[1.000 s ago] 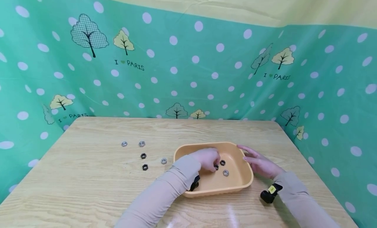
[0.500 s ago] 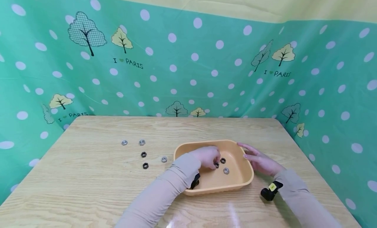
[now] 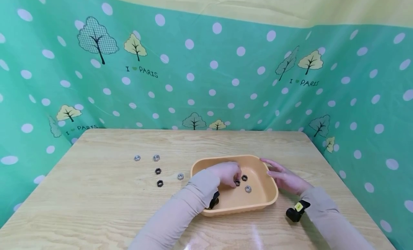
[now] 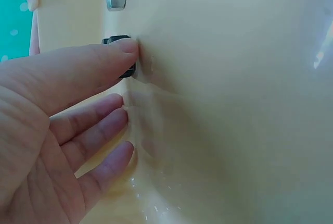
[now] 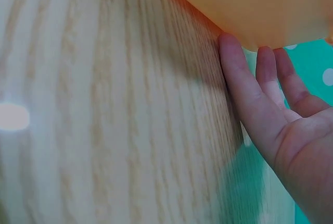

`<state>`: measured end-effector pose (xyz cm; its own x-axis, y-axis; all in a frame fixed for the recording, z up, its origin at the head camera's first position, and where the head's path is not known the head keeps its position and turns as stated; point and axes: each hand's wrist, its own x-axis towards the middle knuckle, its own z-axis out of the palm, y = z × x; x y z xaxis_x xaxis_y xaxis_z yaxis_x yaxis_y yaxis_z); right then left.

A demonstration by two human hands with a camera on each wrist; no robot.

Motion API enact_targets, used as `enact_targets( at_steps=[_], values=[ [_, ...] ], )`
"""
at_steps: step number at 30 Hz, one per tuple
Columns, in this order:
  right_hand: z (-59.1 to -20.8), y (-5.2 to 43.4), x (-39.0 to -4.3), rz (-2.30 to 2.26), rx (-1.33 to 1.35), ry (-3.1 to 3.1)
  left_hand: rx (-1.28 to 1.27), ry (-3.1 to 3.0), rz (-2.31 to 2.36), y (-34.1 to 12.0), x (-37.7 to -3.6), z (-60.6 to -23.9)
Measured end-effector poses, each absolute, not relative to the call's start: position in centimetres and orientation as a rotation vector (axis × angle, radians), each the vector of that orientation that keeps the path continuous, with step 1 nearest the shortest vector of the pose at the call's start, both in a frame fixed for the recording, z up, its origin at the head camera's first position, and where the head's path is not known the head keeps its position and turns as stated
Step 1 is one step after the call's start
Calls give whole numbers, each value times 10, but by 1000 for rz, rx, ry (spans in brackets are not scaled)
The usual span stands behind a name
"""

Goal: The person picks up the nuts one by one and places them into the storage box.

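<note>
My left hand (image 3: 226, 174) reaches down into a tan plastic basin (image 3: 238, 208). Its thumb and forefinger pinch a black hex nut (image 3: 237, 183) at the basin floor; in the left wrist view the thumb covers most of that nut (image 4: 128, 72), while the other fingers are spread. A second black nut (image 3: 244, 178) and a silver nut (image 3: 248, 189) lie just right of the fingertips. Outside the basin's right end, my right hand (image 3: 288, 180) rests its nearly straight fingers and thumb against the wall (image 5: 260, 10).
On the wooden table (image 3: 96, 199), left of the basin, lie several loose nuts, including a silver nut (image 3: 180, 176) near the basin and a black nut (image 3: 160, 183). A green dotted cloth (image 3: 206, 74) hangs behind the table and at its sides.
Nothing on the table or in the basin has visibly moved. Both hands keep their places; only the head view shifts slightly.
</note>
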<state>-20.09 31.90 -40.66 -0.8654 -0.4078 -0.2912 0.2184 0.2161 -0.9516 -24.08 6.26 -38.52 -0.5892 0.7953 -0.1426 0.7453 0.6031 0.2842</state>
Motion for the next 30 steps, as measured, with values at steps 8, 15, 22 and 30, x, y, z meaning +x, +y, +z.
enact_targets(
  at_steps=[8, 15, 22, 30],
  values=[
    [-409, 319, -197, -1704, -153, 2016, 1257, 2563, 297, 64, -240, -387],
    [-409, 319, -201, -1716, -166, 2003, 1179, 2564, 369, 63, -241, -385],
    [-407, 318, -202, -1699, -185, 1987, 1140, 2559, 414, 58, -239, -381],
    [-406, 317, -200, -1703, -185, 1997, 1115, 2529, 493, 57, -239, -381]
  ],
)
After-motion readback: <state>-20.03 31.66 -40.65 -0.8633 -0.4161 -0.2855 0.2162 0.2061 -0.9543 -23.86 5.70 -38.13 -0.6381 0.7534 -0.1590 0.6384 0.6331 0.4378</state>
